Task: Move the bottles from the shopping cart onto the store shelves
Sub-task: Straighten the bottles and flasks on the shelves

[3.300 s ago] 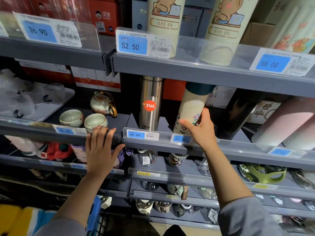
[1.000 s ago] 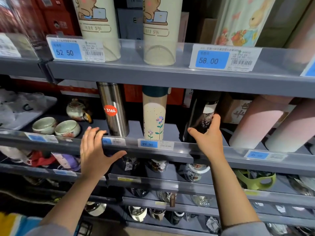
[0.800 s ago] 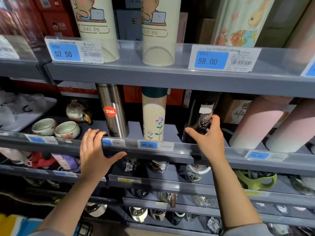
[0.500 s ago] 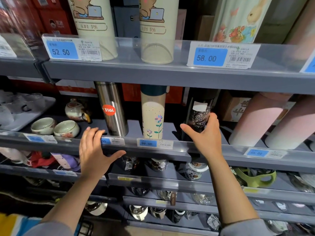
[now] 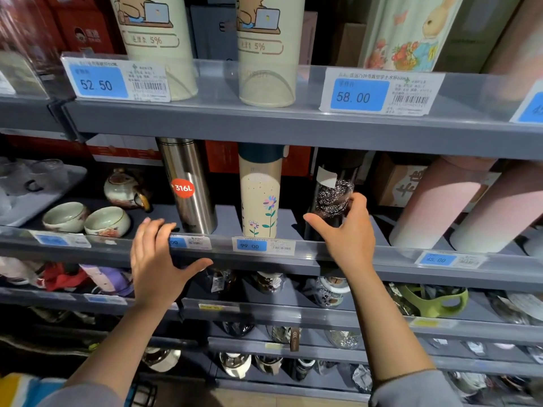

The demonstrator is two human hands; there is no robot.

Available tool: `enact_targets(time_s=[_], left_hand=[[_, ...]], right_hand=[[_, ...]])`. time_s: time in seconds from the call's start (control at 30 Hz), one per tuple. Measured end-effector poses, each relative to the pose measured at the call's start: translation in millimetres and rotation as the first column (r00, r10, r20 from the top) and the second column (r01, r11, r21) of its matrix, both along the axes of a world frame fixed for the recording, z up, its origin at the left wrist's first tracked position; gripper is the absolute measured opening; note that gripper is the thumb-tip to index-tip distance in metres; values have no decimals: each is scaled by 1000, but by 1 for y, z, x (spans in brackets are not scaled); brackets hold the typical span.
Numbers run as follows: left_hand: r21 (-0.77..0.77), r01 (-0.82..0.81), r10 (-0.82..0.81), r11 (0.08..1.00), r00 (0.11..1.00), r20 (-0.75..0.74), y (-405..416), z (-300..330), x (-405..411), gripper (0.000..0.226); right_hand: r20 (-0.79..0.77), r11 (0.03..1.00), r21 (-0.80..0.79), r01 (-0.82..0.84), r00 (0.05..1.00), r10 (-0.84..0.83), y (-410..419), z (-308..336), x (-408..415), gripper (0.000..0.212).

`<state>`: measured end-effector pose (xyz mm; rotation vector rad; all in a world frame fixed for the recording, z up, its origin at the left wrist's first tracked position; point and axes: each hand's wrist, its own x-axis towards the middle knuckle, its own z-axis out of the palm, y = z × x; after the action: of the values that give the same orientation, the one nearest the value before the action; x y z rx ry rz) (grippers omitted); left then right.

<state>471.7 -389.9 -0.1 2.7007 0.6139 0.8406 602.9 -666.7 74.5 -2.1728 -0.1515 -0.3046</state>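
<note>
1. On the middle shelf [image 5: 293,254], three bottles stand upright in a row behind the clear price rail: steel bottle [image 5: 188,186] with a red "316L" sticker, cream flowered bottle [image 5: 260,195] with a dark teal cap, dark speckled bottle [image 5: 335,195] to the right.
2. Right hand [image 5: 346,230] at the dark speckled bottle's lower half. Fingers curled round its right side, thumb reaching across the front toward the left; whether the thumb presses the bottle, cannot tell. Bottle's base sits on the shelf.
3. Left hand [image 5: 158,262] flat against the shelf's front rail, fingers straight and close together, thumb spread wide to the right. Fingertips overlap the rail just below the steel bottle, partly covering a blue price tag.
4. Price tag [image 5: 251,245] reading "99.00" sits under the cream flowered bottle.
5. Two tea bowls [image 5: 88,220] and a small teapot [image 5: 125,188] left of the steel bottle, same level.
6. Two pink bottles [image 5: 458,207] lean at the right.
7. Upper shelf: cream cartoon-printed tumblers [image 5: 264,54], tags "52.50" and "58.00".
</note>
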Motion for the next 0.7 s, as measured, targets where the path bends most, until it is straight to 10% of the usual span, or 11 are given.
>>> enact_targets(time_s=[0.7], left_hand=[[85,51,-65,995,982,176,8,-10,5,95]], right_hand=[[33,997,-52,57,998,-55,5,-4,0,79]])
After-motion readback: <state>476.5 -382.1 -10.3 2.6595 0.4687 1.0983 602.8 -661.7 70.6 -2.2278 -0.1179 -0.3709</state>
